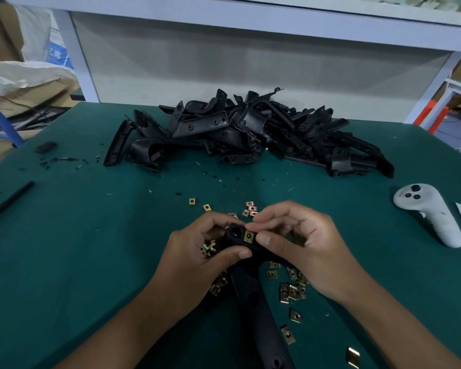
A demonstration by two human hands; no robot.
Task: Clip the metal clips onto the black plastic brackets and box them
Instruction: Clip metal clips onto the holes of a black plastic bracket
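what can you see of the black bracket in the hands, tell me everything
The black bracket is a long, matte, plastic-looking arm, running from a rounded head between the hands down to the bottom edge of the picture. The head has a round recess; further holes show lower on the arm. A brass-coloured metal clip sits on the head. The left hand grips the head, the right hand pinches the clip. Loose clips lie on both sides on the green mat.

1. You get even, soft light from overhead, moderately bright at mid-frame.
2. Shadows under your hands are faint and fall on the green mat (64, 262).
3. The black parts pile (245, 134) loses detail in its dark areas.
4. Straight lines bow near the frame edges.
5. The upper corners look soft and hazy.
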